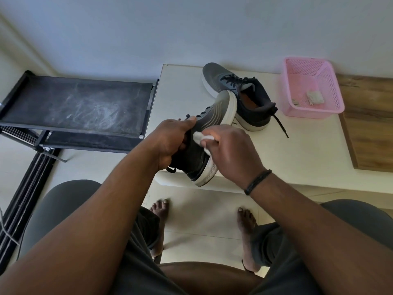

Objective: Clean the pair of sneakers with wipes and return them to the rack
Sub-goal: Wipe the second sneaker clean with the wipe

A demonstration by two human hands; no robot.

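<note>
My left hand [170, 141] grips a grey and black sneaker [214, 111] with a white sole, held on its side above the near edge of the white table [297, 150]. My right hand [231, 152] pinches a crumpled white wipe [202, 138] against the dark side of that sneaker near the heel. The second sneaker [238, 90] of the pair stands on the table just behind, laces loose, one lace trailing to the right. The black shoe rack [78, 105] is to the left of the table, its top shelf dusty and bare.
A pink plastic basket [310, 88] at the table's back right holds a used grey wipe. A wooden surface [370, 120] adjoins the table on the right. My bare feet rest on the pale floor below; a white wall runs behind.
</note>
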